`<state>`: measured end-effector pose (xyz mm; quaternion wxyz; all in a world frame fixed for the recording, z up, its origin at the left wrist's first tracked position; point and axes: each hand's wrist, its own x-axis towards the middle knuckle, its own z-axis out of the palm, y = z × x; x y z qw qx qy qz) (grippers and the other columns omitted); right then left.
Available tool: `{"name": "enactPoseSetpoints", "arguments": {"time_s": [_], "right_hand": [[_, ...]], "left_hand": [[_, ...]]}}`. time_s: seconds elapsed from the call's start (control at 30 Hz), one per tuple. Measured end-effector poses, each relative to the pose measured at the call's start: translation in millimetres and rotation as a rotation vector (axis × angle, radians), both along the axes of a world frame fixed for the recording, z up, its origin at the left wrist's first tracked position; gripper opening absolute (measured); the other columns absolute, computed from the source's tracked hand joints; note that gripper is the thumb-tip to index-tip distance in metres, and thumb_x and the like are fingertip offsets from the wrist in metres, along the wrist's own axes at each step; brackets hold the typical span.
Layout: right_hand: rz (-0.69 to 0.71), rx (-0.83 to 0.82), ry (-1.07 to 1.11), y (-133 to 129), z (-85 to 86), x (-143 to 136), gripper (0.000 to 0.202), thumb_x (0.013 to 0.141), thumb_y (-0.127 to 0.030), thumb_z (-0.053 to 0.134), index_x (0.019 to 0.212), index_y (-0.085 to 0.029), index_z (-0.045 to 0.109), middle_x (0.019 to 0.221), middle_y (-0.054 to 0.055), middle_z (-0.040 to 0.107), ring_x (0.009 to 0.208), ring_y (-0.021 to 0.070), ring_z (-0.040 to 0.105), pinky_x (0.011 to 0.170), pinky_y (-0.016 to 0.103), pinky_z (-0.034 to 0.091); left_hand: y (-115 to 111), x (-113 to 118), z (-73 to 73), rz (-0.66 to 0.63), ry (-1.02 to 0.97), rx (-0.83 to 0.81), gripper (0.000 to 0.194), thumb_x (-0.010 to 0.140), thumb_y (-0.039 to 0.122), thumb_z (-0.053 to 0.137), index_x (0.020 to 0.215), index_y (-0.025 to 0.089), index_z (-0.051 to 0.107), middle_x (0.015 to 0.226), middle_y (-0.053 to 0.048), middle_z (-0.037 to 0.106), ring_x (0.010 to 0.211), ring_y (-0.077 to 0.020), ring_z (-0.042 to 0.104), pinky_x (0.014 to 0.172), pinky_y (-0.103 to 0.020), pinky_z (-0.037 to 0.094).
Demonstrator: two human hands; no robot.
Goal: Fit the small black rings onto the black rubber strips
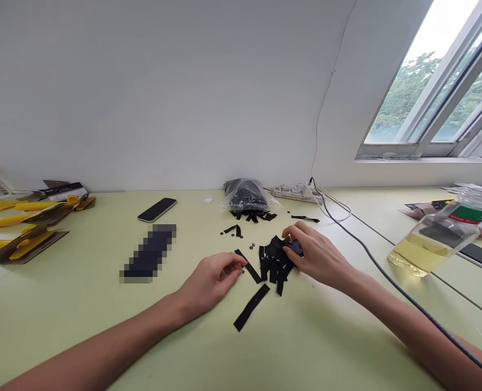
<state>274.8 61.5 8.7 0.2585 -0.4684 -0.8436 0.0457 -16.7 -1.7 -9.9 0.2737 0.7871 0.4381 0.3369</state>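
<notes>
My left hand [214, 279] rests on the table with its thumb and index finger closed around the edge of a flat black strip [252, 271] with small holes. My right hand [316, 252] is above a pile of black strips [271, 258], its thumb and fingers closed on a small dark object [295, 247]; the fingers partly cover it. Some strips in the pile have pale marks. Nearer to me, another black strip [252, 308] lies alone. Several small black rings [251, 247] and a bent black strip [238, 230] are scattered behind my left fingers.
A clear bag [247, 194] of black pieces sits by the wall, beside a power strip [296, 193]. A phone [157, 209] lies left. A bottle of yellow liquid [428, 241] stands right, and a dark cable [379, 271] crosses above my right forearm. Yellow-handled items [33, 217] lie far left.
</notes>
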Motion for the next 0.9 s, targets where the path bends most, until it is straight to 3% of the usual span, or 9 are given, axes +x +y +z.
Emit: {"name": "enactPoseSetpoints", "arguments": {"time_s": [0.13,0.23,0.37,0.47,0.53,0.67,0.8,0.9], "right_hand": [[0.181,-0.112,0.225,-22.1,-5.6,-25.3,0.018,0.102,-0.035,0.052,0.098,-0.023,0.065,0.09,0.004,0.062,0.073,0.0156,0.056,0.065,0.029,0.045],[0.265,-0.247,0.28,-36.1,-14.2,-42.1,0.02,0.102,-0.04,0.057,0.107,-0.025,0.069,0.093,0.004,0.065,0.075,0.0148,0.058,0.066,0.028,0.047],[0.299,-0.256,0.243,-44.0,-20.3,-50.5,0.023,0.101,-0.042,0.059,0.111,-0.025,0.071,0.098,0.005,0.064,0.086,0.0178,0.062,0.075,0.031,0.051],[0.271,-0.206,0.144,-42.6,-20.8,-49.1,0.033,0.102,-0.041,0.057,0.132,-0.029,0.065,0.118,0.009,0.061,0.107,0.0225,0.061,0.093,0.039,0.052],[0.279,-0.182,0.067,-40.3,-21.0,-47.6,0.038,0.104,-0.039,0.052,0.14,-0.032,0.061,0.12,0.009,0.059,0.113,0.0244,0.059,0.097,0.042,0.051],[0.302,-0.166,0.002,-37.0,-21.8,-46.3,0.034,0.106,-0.037,0.048,0.133,-0.031,0.069,0.114,0.01,0.06,0.11,0.0253,0.06,0.095,0.044,0.053],[0.323,-0.151,0.032,-35.3,-21.3,-45.4,0.033,0.105,-0.031,0.048,0.128,-0.03,0.072,0.112,0.011,0.061,0.108,0.0252,0.061,0.095,0.043,0.054],[0.337,-0.155,0.061,-34.1,-20.3,-44.3,0.034,0.105,-0.028,0.046,0.126,-0.031,0.073,0.111,0.01,0.062,0.107,0.025,0.061,0.094,0.043,0.054]], "left_hand": [[0.0,2.3,1.7,-0.002,-0.073,-0.022,0.018,0.101,0.029,0.059,0.114,0.025,0.071,0.099,0.0,0.074,0.089,-0.014,0.068,0.073,-0.021,0.052],[-1.2,7.1,1.6,-0.032,-0.124,0.029,0.017,0.101,0.029,0.06,0.113,0.025,0.071,0.1,0.0,0.074,0.091,-0.0138,0.068,0.079,-0.022,0.053],[-2.2,11.2,0.2,-0.02,-0.14,0.13,0.015,0.101,0.026,0.059,0.11,0.024,0.071,0.1,0.0,0.074,0.09,-0.0138,0.068,0.086,-0.025,0.053],[1.1,7.3,-0.5,0.05,-0.004,0.171,0.017,0.098,0.018,0.057,0.106,0.024,0.07,0.101,0.0,0.073,0.093,-0.016,0.066,0.087,-0.029,0.051],[5.6,1.7,-0.9,0.105,0.14,0.184,0.019,0.093,0.013,0.057,0.101,0.024,0.07,0.098,0.0,0.072,0.093,-0.0184,0.065,0.089,-0.035,0.049],[13.4,-8.1,-3.0,0.17,0.321,0.182,0.022,0.092,0.013,0.054,0.102,0.023,0.07,0.095,-0.003,0.069,0.092,-0.0217,0.063,0.089,-0.041,0.047],[11.7,-8.5,-4.5,0.108,0.333,0.27,0.028,0.097,0.017,0.052,0.119,0.024,0.067,0.115,-0.008,0.065,0.108,-0.0248,0.06,0.095,-0.042,0.047],[8.6,-6.0,-4.0,0.006,0.373,0.321,0.03,0.1,0.019,0.051,0.125,0.027,0.067,0.117,-0.008,0.063,0.111,-0.0248,0.058,0.095,-0.041,0.046]]}}
